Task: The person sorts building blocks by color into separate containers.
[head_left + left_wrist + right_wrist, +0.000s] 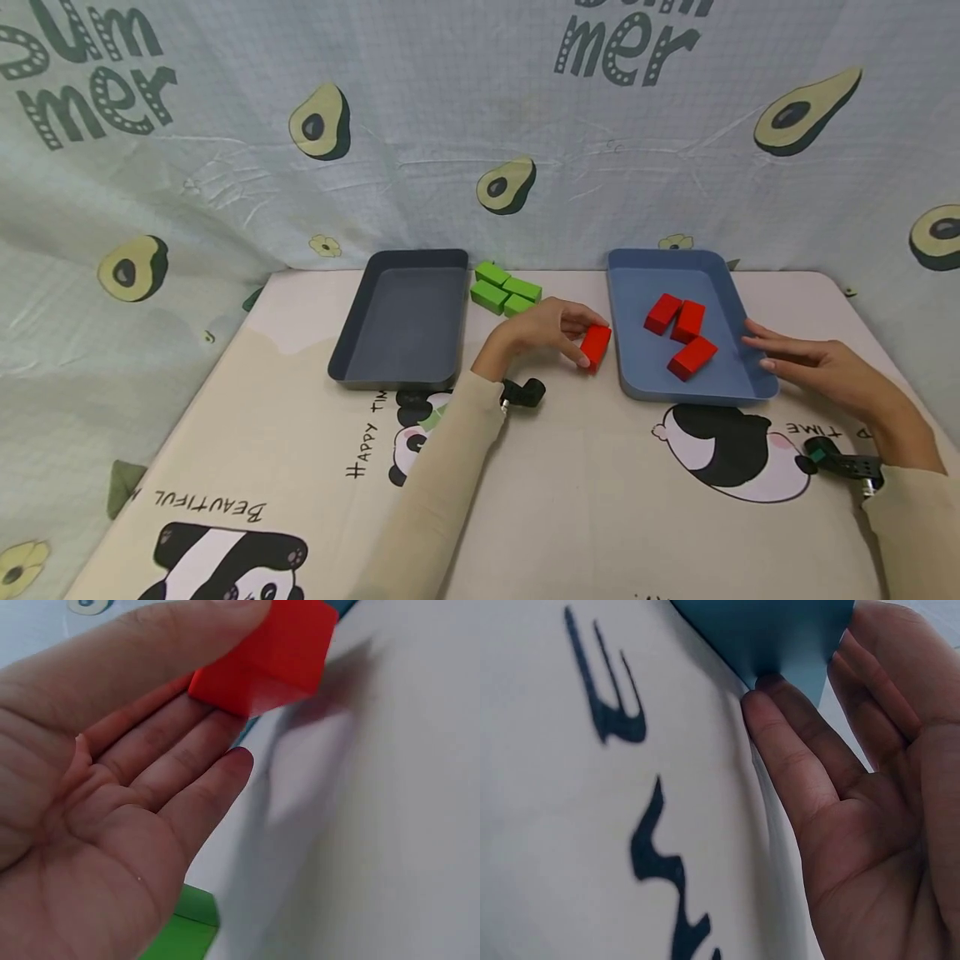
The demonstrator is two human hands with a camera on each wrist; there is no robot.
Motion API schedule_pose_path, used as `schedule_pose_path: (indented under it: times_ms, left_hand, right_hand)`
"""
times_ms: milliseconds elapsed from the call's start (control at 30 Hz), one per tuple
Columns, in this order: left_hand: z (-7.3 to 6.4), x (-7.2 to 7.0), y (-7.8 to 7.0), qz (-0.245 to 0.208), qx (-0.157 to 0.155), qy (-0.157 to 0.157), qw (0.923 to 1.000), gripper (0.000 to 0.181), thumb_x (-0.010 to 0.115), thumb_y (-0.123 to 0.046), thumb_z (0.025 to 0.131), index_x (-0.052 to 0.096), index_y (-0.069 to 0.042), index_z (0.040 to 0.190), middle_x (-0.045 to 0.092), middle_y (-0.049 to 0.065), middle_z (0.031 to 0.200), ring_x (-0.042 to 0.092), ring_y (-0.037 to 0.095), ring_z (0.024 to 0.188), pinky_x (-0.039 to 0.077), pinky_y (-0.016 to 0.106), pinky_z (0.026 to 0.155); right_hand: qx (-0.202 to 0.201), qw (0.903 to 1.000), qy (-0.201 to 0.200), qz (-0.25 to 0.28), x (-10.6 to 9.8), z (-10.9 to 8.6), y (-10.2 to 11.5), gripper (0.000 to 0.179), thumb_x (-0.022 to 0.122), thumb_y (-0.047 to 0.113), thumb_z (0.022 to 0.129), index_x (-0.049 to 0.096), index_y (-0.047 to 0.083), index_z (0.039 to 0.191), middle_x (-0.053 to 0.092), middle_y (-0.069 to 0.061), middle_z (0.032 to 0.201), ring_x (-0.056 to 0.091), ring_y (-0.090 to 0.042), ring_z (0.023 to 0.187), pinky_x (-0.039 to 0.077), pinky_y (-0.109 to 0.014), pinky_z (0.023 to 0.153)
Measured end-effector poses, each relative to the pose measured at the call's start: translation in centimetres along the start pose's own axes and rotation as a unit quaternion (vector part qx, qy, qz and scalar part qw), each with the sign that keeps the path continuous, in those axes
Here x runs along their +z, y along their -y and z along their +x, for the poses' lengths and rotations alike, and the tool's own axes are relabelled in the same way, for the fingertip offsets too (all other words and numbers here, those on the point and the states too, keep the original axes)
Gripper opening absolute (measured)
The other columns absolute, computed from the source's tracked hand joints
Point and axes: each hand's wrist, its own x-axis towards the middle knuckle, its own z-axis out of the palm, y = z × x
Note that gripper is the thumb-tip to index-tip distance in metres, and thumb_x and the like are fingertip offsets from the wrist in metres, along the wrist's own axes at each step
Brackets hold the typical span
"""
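My left hand [538, 327] pinches a red block [597, 348] between thumb and fingers, just left of the blue tray [643, 371]. In the left wrist view the red block [281, 656] is held at the fingertips, with a shadow on the cloth below it. Three other red blocks [692, 359] lie inside the blue tray. My right hand [836, 371] is at the tray's right side, fingers extended. Seen from the right wrist, its fingertips [763, 709] touch the outer wall of the blue tray [780, 637].
A dark grey tray [408, 321] stands to the left with nothing in it. Several green blocks [489, 297] sit grouped between the two trays, close behind my left hand. A patterned cloth [420, 175] hangs behind the table's far edge.
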Motion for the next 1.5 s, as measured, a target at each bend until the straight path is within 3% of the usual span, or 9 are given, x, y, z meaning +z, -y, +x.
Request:
schedule_pose_path:
  times_ms: [433,667,1500]
  left_hand:
    - [-0.3,-0.2,-0.6,-0.042,0.015,-0.011,0.9989,0.059,0.081,0.013,0.077,0.065,0.000,0.133,0.064,0.012,0.134,0.061,0.019,0.124,0.049,0.026,0.105]
    - [-0.4,0.0,-0.6,-0.052,0.005,-0.021,0.9984,0.059,0.081,0.014,0.077,0.065,0.001,0.132,0.066,0.012,0.133,0.063,0.018,0.122,0.051,0.024,0.102]
    - [-0.2,0.2,-1.6,-0.044,0.018,-0.011,0.9988,0.058,0.081,0.012,0.078,0.065,0.001,0.133,0.064,0.012,0.136,0.063,0.018,0.122,0.050,0.024,0.103]
  right_hand:
    - [-0.001,1.0000,-0.004,0.004,0.1,-0.2,0.0,0.044,0.064,0.022,0.102,0.058,0.010,0.145,0.035,0.030,0.154,0.028,0.026,0.127,0.027,0.005,0.093]
    - [-0.002,1.0000,-0.002,0.007,0.1,-0.1,0.1,0.045,0.063,0.022,0.103,0.057,0.010,0.145,0.035,0.030,0.154,0.028,0.026,0.127,0.027,0.005,0.094]
    - [0.001,1.0000,-0.006,0.006,0.2,-0.1,0.1,0.044,0.063,0.023,0.103,0.058,0.011,0.145,0.036,0.029,0.154,0.029,0.027,0.126,0.026,0.005,0.092]
